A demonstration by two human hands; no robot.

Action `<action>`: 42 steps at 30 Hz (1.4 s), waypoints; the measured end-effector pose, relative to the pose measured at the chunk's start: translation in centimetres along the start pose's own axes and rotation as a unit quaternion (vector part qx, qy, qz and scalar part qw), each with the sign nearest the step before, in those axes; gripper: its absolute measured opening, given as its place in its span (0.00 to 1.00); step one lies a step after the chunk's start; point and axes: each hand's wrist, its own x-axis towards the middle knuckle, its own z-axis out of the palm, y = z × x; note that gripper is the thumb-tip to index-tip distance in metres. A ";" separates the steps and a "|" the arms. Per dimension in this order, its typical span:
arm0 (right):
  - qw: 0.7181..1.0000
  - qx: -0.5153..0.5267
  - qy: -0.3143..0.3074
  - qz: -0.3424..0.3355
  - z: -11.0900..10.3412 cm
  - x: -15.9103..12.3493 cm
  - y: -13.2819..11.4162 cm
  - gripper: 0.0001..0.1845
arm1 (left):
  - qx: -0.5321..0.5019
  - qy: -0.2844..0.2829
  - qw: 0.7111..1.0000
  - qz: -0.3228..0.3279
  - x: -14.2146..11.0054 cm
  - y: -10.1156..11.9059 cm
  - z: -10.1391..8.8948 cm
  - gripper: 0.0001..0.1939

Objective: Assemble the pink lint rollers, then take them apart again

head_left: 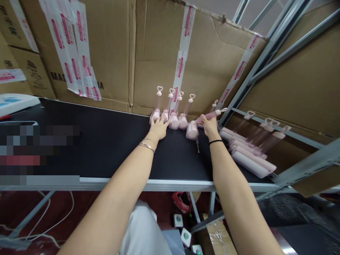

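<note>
Several pink bottles with clear tubes and white heart-shaped tops stand in a row [174, 113] at the far edge of the black table [106, 141], against a cardboard wall. My left hand [158, 128] rests by the leftmost bottles, fingers touching their pink bases. My right hand [208, 124] is closed round the clear tube of another such bottle [198, 124], which lies tilted with its pink base toward the row. Silver bangles sit on my left wrist, a black band on my right.
More pink bottles [249, 152] lie flat in a pile at the table's right end, beside a grey metal rack frame [265, 42]. Taped cardboard boxes [111, 53] rise behind the table. Cables and a carton [217, 233] lie on the floor below.
</note>
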 end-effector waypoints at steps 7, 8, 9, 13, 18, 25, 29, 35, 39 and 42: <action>0.991 -0.120 -0.031 -0.040 -0.4 -0.1 -0.2 0.15 | -0.002 0.006 1.000 0.001 -0.1 0.1 -0.1 0.31; 0.988 -0.145 -0.035 -0.047 -0.4 -0.2 -0.2 0.14 | -0.002 0.007 1.000 0.000 -0.1 0.1 -0.1 0.31; 0.984 -0.166 -0.038 -0.053 -0.5 -0.3 -0.2 0.13 | -0.002 0.007 1.000 0.000 -0.1 0.0 -0.1 0.31; 0.974 -0.211 -0.052 -0.068 -0.6 -0.1 0.2 0.12 | -0.001 0.003 1.000 0.001 0.0 0.0 0.0 0.31; 0.959 -0.256 -0.088 -0.082 -0.5 -0.1 0.4 0.12 | 0.002 0.004 1.000 0.001 -0.2 0.1 -0.1 0.30; 0.939 -0.316 -0.094 -0.095 0.2 -0.9 -0.5 0.11 | 0.004 0.005 1.000 0.000 -0.2 0.0 -0.1 0.30; 0.947 -0.296 -0.090 -0.089 0.2 -0.6 -0.5 0.11 | 0.000 0.007 1.000 0.001 0.0 0.0 0.2 0.31; 0.951 -0.290 -0.091 -0.059 0.5 -0.7 -0.9 0.11 | -0.002 0.006 1.000 0.000 -0.1 0.1 0.1 0.30; 0.959 -0.269 -0.072 -0.053 1.1 -1.3 -0.5 0.09 | 0.005 0.012 1.000 0.004 -0.3 0.2 0.0 0.30; 0.964 -0.250 -0.072 -0.055 1.4 -1.7 0.1 0.09 | 0.007 0.013 1.000 0.000 -0.3 0.2 0.0 0.30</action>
